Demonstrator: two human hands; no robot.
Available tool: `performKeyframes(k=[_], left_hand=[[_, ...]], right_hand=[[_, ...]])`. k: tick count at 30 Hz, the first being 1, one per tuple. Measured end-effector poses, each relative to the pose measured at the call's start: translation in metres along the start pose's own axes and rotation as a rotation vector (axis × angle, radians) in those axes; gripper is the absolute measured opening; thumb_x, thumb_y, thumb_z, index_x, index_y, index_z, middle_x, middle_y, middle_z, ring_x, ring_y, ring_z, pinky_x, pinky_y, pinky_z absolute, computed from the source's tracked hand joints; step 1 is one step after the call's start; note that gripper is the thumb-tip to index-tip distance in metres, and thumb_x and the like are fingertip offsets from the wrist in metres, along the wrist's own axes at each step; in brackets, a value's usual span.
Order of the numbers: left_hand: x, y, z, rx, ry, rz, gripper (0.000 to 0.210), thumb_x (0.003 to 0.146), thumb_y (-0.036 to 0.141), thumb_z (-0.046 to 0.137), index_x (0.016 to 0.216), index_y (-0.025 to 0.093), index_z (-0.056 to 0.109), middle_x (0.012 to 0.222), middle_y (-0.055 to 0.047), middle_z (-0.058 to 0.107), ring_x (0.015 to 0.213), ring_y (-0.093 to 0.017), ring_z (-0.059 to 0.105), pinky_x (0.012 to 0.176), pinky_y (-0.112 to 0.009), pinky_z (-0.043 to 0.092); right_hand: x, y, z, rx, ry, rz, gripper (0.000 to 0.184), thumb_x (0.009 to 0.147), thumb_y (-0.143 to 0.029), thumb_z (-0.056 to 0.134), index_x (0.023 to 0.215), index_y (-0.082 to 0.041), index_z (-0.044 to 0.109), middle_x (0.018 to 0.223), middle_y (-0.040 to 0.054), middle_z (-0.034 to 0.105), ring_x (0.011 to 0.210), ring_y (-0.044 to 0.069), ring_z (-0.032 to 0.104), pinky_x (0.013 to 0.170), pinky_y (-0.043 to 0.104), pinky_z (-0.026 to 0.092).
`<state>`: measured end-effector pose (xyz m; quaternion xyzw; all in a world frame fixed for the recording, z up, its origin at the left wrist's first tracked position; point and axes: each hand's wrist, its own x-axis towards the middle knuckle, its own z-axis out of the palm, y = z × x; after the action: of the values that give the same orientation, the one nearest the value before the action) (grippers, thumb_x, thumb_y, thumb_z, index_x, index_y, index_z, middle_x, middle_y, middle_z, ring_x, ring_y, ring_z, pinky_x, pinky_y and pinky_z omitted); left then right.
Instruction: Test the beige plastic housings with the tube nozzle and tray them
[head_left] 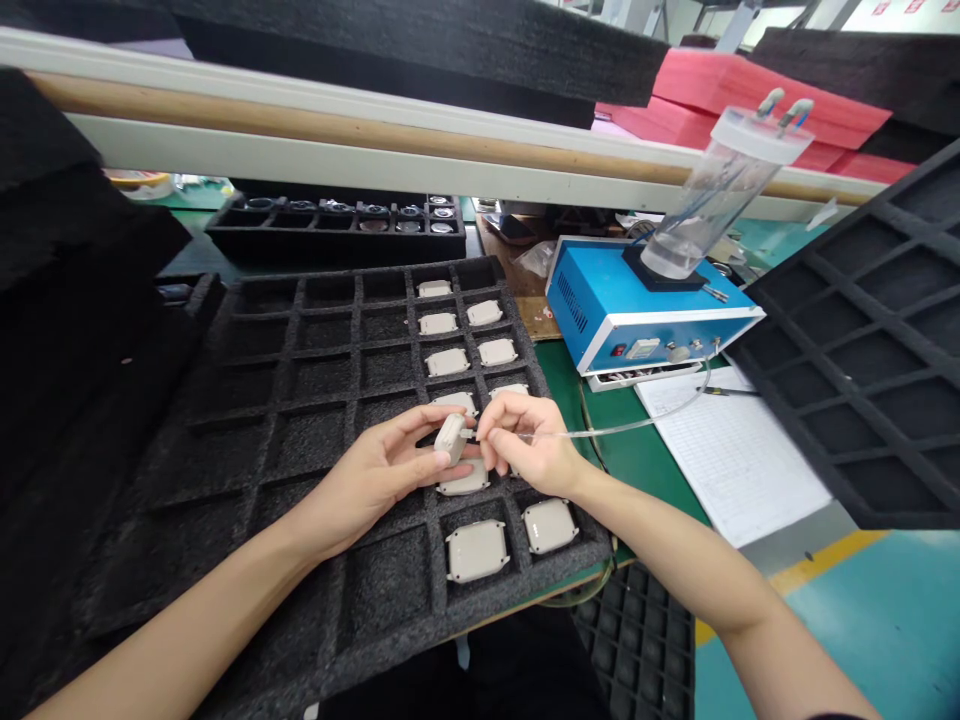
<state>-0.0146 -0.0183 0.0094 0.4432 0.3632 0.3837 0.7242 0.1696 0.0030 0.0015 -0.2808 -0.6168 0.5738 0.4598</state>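
Note:
My left hand (pixel 386 465) pinches a beige watch case (pixel 451 438) on edge above the black foam tray (pixel 311 490). Just to its right, my right hand (pixel 532 440) grips the end of a thin clear tube (pixel 607 432). The tube's tip meets the side of the watch case or sits very close to it; I cannot tell which. Other beige watch cases lie in the tray's two right columns, such as one at the front (pixel 477 550) and one beside it (pixel 549 525). My hands partly cover several of them.
A blue machine (pixel 645 300) with a clear cylinder (pixel 709 200) stands at the back right, joined to the tube. Written sheets (pixel 742 470) lie before it. A tilted black foam tray (pixel 862 340) is on the right. A second tray (pixel 337 235) holds round parts under the shelf rail (pixel 375 140).

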Motion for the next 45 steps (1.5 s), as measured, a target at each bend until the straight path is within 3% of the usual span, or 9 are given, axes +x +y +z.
performKeyframes(k=[45], left_hand=[[-0.0010, -0.0001, -0.0002, 0.011, 0.007, 0.000, 0.031, 0.080, 0.020, 0.067, 0.111, 0.024, 0.063, 0.129, -0.004, 0.059, 0.111, -0.026, 0.061, 0.097, -0.042, 0.052]], right_hand=[[0.0000, -0.0011, 0.0002, 0.000, 0.001, 0.035, 0.004, 0.069, -0.012, 0.051, 0.070, -0.016, 0.054, 0.052, -0.0037, 0.057, 0.039, 0.005, 0.047, 0.040, 0.016, 0.039]])
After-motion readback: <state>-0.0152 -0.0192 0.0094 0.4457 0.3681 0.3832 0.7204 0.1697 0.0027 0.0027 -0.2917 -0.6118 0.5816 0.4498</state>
